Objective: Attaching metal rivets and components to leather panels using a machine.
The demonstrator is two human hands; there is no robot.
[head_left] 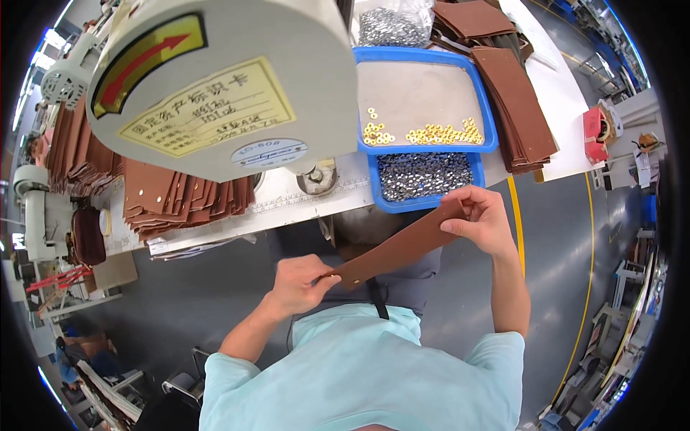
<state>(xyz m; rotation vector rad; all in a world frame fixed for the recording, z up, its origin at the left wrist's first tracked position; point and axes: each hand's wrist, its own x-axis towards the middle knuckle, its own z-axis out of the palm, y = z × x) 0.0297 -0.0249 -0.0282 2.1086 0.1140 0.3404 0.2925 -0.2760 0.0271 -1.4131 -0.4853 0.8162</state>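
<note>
A long brown leather strip [402, 248] is stretched between my two hands, above my lap. My left hand [303, 282] pinches its lower left end, close to a small gold-coloured rivet [356, 281] set in the leather. At the upper right end, my right hand [480, 219] grips the strip between thumb and fingers, just below the blue trays. Gold-coloured rings [445, 134] lie scattered along the near side of the upper blue tray [424, 149]. Small silvery metal pieces [425, 176] fill the lower blue tray [389, 207].
A big pale machine housing [237, 54] overhangs the white worktable [287, 206]. Brown leather pieces [180, 197] are piled at its left; another leather stack [514, 108] lies right of the trays. Behind them sits a clear bag of metal pieces [394, 27].
</note>
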